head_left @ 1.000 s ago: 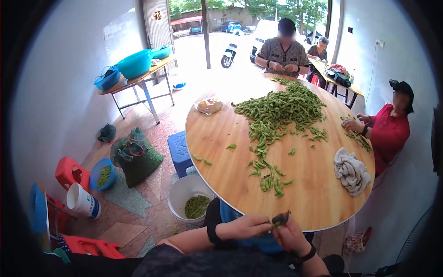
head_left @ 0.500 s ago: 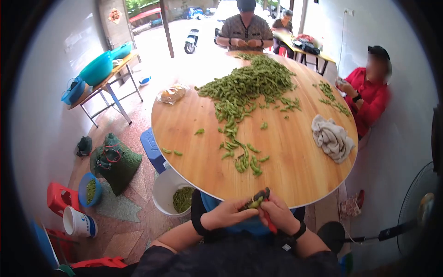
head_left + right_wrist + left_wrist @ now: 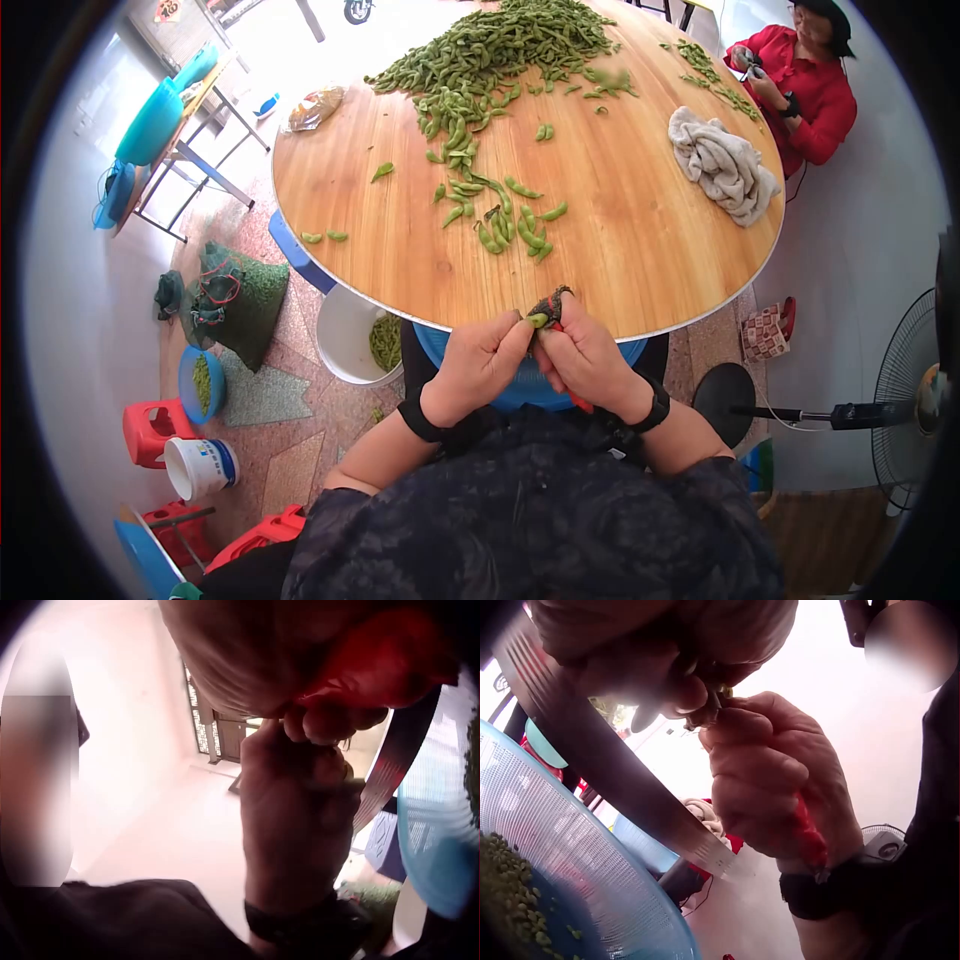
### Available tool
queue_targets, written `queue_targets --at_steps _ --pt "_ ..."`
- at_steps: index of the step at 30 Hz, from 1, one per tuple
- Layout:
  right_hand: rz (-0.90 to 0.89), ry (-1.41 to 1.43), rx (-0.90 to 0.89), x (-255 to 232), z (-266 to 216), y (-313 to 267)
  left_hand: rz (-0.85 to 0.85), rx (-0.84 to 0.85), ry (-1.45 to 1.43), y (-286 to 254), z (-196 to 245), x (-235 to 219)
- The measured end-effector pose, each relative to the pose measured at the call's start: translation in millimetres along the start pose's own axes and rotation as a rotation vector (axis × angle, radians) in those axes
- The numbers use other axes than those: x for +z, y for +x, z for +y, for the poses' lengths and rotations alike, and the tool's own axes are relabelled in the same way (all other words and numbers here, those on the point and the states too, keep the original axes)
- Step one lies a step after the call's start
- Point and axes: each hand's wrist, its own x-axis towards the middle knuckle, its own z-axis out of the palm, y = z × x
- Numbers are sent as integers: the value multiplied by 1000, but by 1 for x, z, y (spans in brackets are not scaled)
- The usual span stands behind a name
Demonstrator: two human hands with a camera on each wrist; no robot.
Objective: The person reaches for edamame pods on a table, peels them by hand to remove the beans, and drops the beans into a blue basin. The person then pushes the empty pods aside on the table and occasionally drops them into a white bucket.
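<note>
Left hand [image 3: 478, 362] pinches a green pod [image 3: 538, 320] beside my right hand [image 3: 590, 362], curled round something red [image 3: 808, 829]; beans [image 3: 514, 904] fill part of the basin [image 3: 641, 889] below, but the heap [image 3: 500, 50] beyond suggests I have plenty left.

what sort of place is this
Probably an informal indoor workspace for shelling beans, perhaps in a home or small shop. A heap of green pods covers part of a large round wooden table, and a blue mesh basket holds loose green beans.
</note>
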Motion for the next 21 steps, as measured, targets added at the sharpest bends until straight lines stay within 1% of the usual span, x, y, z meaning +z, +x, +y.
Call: queue_targets --at_steps 1,2,4,5,7,8,10,11,13,14,15,17,18,19,20,21 --pt "40 -91 -38 0 4 1 -18 -61 -49 0 0 0" --pt "40 -89 -36 0 8 2 -19 -64 -49 -1 0 0" --pt "228 -597 -469 1 14 3 -161 -377 -522 -2 1 1" --pt "227 -596 -467 -1 12 2 -160 -380 -523 -3 4 -2" --pt "20 -268 -231 -8 4 -1 -282 -480 -498 -3 23 -11" --pt "23 -266 -223 -11 2 -3 -286 -486 -502 -4 21 -11" --pt "-4 -275 -59 -17 -2 -6 -88 13 259 -6 17 -10" --pt "-5 -271 -47 -18 -3 -6 -93 3 253 -7 14 -7" --pt "-3 -298 48 -18 -6 -6 93 81 147 -8 13 -2" --pt "-22 -191 155 -18 -12 -7 72 103 151 -9 16 -1" --pt "-20 -187 163 -17 -8 -8 66 96 147 -9 13 0" --pt "6 -226 -12 -16 3 -9 87 174 232 -7 7 4" --pt "7 -222 -5 -14 4 -9 42 141 298 -6 7 1" --pt "73 -420 -160 -12 5 -10 37 136 297 -6 8 -2" --pt "139 -616 -315 -10 6 -11 -25 92 238 -5 8 -4" --pt "140 -609 -309 -10 7 -11 -88 48 180 -6 8 -5"
